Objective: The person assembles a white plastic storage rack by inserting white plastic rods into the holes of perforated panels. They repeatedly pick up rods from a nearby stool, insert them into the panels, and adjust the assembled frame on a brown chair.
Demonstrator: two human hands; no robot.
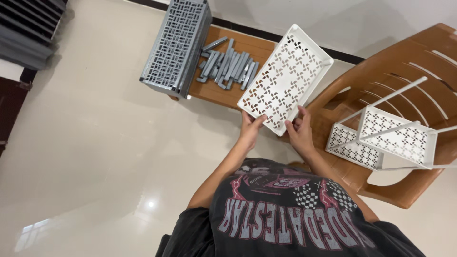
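White plastic tray [285, 78], rectangular and pierced with a pinwheel pattern, is held tilted above the floor; the left hand [250, 131] and right hand [301, 133] each grip its near short edge. One grey perforated rack [177, 45] stands at the left edge of the wooden surface [252, 47] beside loose grey bars [227, 64]; two more white trays [383, 138], joined by thin white rods, rest on one brown plastic chair [404, 71].

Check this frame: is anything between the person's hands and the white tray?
Nothing visible. The left hand and right hand both grip the near edge of the white tray directly. The grey posts lie apart on the wooden stool.
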